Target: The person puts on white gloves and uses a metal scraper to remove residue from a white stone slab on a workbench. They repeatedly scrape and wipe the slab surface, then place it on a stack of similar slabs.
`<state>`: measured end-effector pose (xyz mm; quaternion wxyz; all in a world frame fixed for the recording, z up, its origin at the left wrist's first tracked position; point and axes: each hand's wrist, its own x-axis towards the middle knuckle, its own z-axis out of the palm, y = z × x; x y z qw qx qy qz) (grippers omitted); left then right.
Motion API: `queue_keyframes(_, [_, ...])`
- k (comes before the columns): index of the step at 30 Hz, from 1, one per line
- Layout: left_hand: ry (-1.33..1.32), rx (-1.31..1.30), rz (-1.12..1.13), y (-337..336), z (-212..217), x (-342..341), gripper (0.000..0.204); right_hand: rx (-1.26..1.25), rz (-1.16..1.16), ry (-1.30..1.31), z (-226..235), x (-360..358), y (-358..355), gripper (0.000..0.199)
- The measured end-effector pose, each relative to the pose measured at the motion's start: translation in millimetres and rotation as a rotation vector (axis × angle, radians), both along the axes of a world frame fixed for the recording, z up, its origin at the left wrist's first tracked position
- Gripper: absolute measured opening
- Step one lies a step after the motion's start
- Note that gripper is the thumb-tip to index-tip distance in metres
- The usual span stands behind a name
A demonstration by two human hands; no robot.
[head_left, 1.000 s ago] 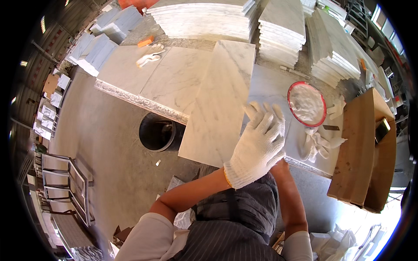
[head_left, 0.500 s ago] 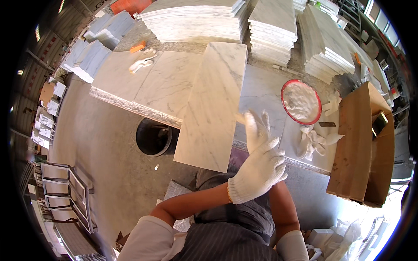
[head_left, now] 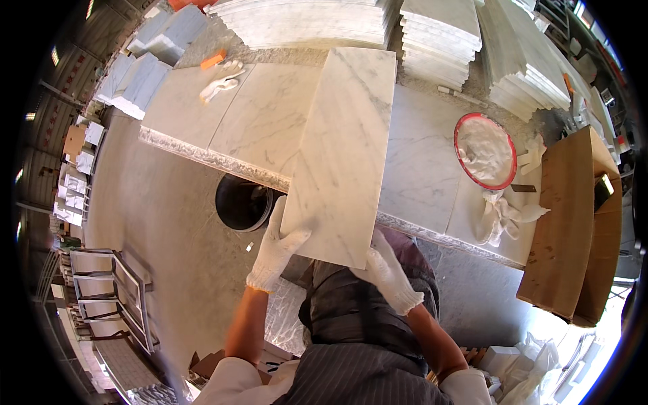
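A long white marble slab with grey veins (head_left: 341, 162) lies across the other slabs, its near end jutting out over the edge toward me. My left hand (head_left: 278, 248), in a white knitted glove, grips the slab's left edge near that end, thumb on top and fingers partly hidden. At the near right corner, my gloved right hand (head_left: 390, 273) holds the opposite edge, some of its fingers out of sight beneath. Under the long slab, wider marble slabs (head_left: 263, 111) form a flat surface with a rough front edge.
At right are a red-rimmed basin (head_left: 456, 147) of white material, loose white gloves (head_left: 498, 217) and a cardboard box (head_left: 563, 223). Another glove (head_left: 221, 84) lies at left beside an orange block (head_left: 213, 59). A black bucket (head_left: 268, 208) stands below the edge. Stacked slabs (head_left: 442, 44) rise behind.
My hands were together in the air right of the slab, one glove against the other. They have parted and taken hold of the long slab's two near edges. The view has shifted slightly.
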<state>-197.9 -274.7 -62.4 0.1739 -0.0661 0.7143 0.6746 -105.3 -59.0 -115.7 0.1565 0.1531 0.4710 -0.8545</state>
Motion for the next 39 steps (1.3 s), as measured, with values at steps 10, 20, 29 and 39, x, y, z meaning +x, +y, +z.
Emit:
queue_keyframes(10, [-0.029,0.082,0.060,14.8,13.0,-3.7,0.075,-0.154,-0.047,-0.008,12.6,-16.0,-24.3,0.060])
queue_keyframes(20, [-0.067,0.170,0.125,28.8,-3.1,16.3,0.076,-0.005,-0.077,-0.031,4.5,-4.0,-3.0,0.059])
queue_keyframes(29, [1.125,-0.983,-0.818,46.9,46.5,-67.9,0.077,0.007,0.004,0.010,-8.3,5.1,10.8,0.062])
queue_keyframes(39, [1.382,-1.191,-0.535,137.9,-12.0,-275.2,0.067,-0.153,-0.048,-0.041,-57.7,19.6,3.1,0.058])
